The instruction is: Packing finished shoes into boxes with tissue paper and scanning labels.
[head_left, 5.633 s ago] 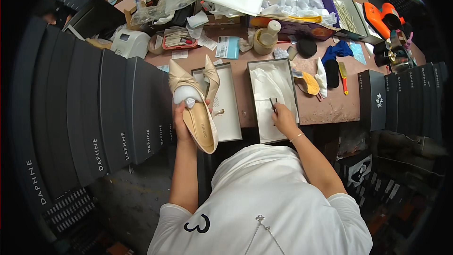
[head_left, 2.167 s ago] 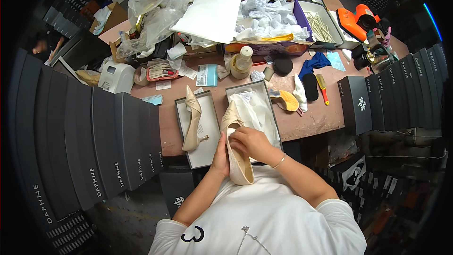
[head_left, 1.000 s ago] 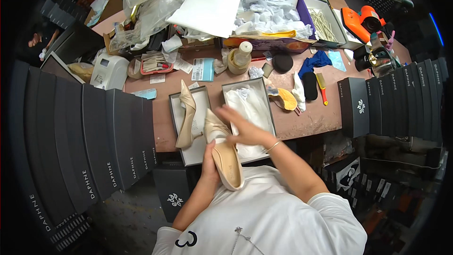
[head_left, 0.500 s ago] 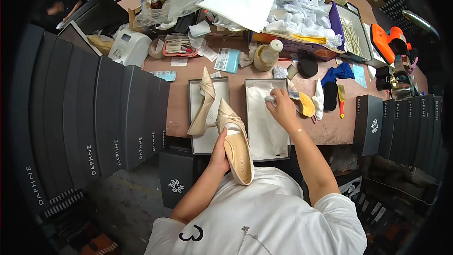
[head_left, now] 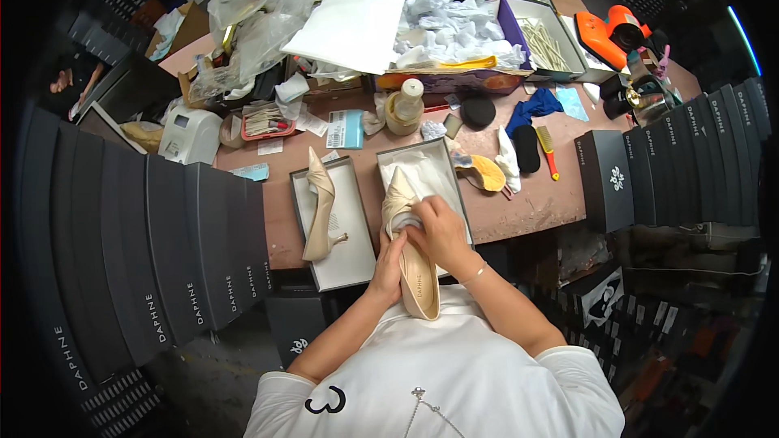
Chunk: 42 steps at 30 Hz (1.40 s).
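A beige pointed pump (head_left: 419, 292) lies tilted against my front, toe pointing away, with my left hand (head_left: 388, 274) closed round its side. My right hand (head_left: 443, 235) is closed at the shoe's opening, its fingertips partly hidden by the shoe. Whitish crumpled paper (head_left: 405, 221) shows in the opening by those fingers. The matching pump (head_left: 321, 199) rests on its side in an open grey shoebox (head_left: 357, 264) to the left. Beneath and beyond the held shoe stands a second open box (head_left: 451, 164) lined with white tissue paper (head_left: 420, 164).
Stacks of dark shoeboxes (head_left: 170, 243) (head_left: 649, 170) flank me on both sides. At the back stands a carton of crumpled paper (head_left: 454, 28). A pump bottle (head_left: 403, 109), yellow sponge (head_left: 487, 172), brush (head_left: 548, 154) and orange tool (head_left: 600, 40) lie about the table.
My right hand has come from the tissue-lined box to the held shoe's opening, bringing a small crumpled paper wad. My left hand still grips the shoe. The view has shifted.
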Motion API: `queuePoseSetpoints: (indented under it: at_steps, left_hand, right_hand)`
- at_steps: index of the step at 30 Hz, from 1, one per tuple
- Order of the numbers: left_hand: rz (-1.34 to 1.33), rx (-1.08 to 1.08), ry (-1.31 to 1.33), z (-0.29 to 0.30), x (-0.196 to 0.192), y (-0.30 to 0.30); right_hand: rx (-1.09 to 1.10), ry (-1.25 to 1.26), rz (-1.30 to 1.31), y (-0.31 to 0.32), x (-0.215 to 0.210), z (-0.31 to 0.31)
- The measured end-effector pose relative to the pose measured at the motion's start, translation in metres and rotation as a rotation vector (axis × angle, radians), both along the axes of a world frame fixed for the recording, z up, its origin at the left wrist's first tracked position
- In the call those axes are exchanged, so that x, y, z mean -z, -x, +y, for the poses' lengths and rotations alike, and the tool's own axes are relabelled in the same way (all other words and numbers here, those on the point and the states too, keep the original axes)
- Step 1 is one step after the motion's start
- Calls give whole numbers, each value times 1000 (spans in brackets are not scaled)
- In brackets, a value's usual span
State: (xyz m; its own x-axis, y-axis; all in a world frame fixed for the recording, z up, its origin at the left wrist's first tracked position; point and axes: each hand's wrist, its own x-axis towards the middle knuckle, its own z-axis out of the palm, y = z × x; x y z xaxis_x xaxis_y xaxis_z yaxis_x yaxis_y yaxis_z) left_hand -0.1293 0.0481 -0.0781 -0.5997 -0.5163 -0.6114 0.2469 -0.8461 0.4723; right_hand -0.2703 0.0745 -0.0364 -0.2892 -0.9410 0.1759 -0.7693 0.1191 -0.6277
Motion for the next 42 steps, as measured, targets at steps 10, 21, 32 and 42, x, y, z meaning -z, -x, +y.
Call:
queuePoseSetpoints:
  at_steps: [10,21,32,42]
  left_hand:
    - [-201,220,460,-17,4,5]
    - [-1119,639,1382,-100,23,-69]
    - [-500,-146,179,-99,103,-68]
    - [-296,-29,-31,-114,128,-88]
  right_hand:
    - [162,-131,-486,76,22,11]
    - [235,-193,224,231,50,6]
    - [-192,-415,-4,27,144,-2]
    - [-92,-273,-273,95,42,-61]
